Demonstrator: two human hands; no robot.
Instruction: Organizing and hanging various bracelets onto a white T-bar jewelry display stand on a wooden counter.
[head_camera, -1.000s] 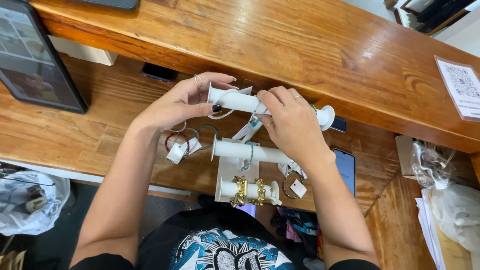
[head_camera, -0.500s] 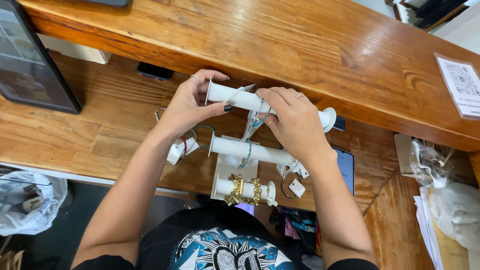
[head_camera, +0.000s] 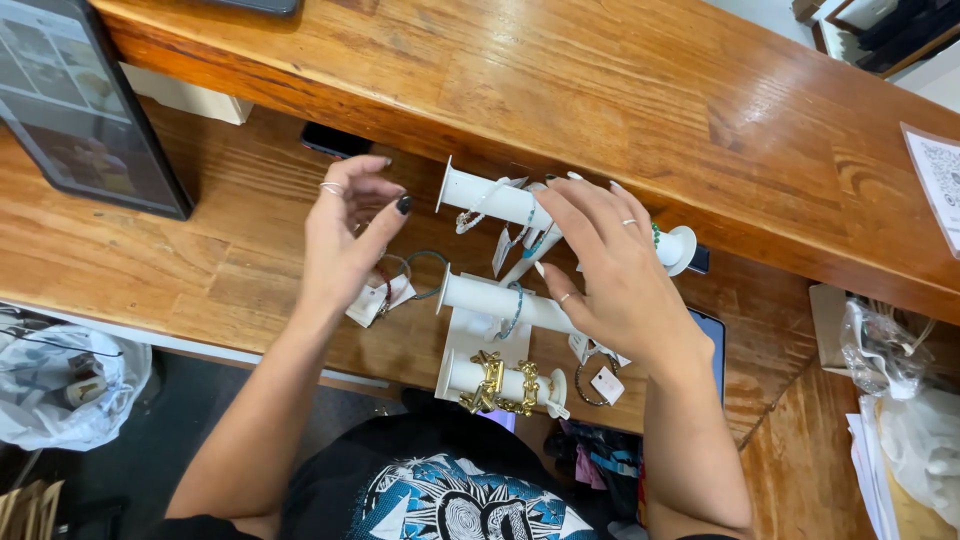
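Three white cylindrical bars of a tiered bracelet stand (head_camera: 490, 300) on your wooden counter (head_camera: 200, 270), your right hand (head_camera: 610, 270) spread open over the top bar, your left hand (head_camera: 345, 235) open, fingers apart, just beside the tagged loose bracelets (head_camera: 395, 285).

Both hands (head_camera: 480, 250) hover over a white bracelet stand (head_camera: 500, 300) on the wooden counter (head_camera: 200, 270).

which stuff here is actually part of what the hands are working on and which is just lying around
In hand:
white bracelet stand, right hand on its top bar
gold bracelets on its lowest bar
tagged bracelets on the counter under the left hand

Lying about:
tablet
black phone
plastic bag
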